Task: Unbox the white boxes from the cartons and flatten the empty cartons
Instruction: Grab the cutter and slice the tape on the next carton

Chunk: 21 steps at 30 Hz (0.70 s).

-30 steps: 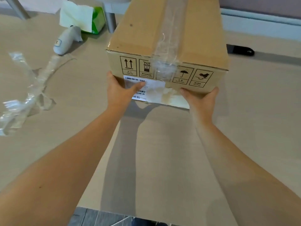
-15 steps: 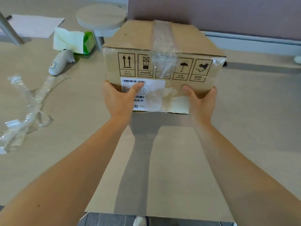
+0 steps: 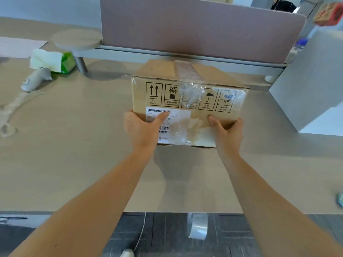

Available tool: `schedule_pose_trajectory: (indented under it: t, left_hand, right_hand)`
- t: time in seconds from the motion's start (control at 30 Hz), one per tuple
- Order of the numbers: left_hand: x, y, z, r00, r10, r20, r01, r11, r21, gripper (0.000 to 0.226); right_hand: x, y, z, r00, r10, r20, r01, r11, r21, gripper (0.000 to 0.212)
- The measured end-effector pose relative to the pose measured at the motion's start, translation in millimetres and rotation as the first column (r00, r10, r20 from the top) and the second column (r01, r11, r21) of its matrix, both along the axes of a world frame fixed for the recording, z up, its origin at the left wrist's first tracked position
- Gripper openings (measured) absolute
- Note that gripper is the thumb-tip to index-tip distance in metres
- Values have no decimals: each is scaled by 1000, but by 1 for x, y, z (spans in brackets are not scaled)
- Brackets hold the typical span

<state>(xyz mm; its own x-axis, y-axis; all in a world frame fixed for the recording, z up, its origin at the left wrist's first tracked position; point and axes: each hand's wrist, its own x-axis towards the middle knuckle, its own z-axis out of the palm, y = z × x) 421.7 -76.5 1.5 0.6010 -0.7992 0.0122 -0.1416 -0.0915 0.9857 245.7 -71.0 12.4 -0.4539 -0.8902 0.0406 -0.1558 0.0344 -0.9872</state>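
A sealed brown carton (image 3: 187, 93) with clear tape over its top seam and printed handling symbols on its near face is held above the wooden table (image 3: 74, 164). My left hand (image 3: 143, 128) grips its lower left corner, thumb across the white barcode label. My right hand (image 3: 227, 131) grips the lower right corner, thumb on the near face. No white boxes are visible; the carton is closed.
A grey handheld scanner (image 3: 34, 79), a green tissue pack (image 3: 53, 61) and crumpled clear tape (image 3: 9, 112) lie at the left. A pinkish divider panel (image 3: 194, 28) stands behind the carton, a grey partition (image 3: 311, 86) at the right. A tape strip (image 3: 197, 226) hangs off the table's near edge.
The carton has moved away from me toward the divider and looks smaller; both hands keep the same grip. The view has tilted up, showing the table's near edge and the floor.
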Motion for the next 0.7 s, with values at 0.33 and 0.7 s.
schedule_pose_trajectory:
  t: [0.33, 0.7]
  left_hand:
    - [-111, 60, -30, 1000, -5, -13, 6, 997, 78, 64]
    - [-121, 54, -69, 995, -91, 51, 80, 981, 177, 61]
  right_hand:
    - [-117, 43, -25, 993, 112, -42, -108, 991, 81, 47]
    - [-132, 33, -68, 977, 116, -179, -77, 974, 212, 52]
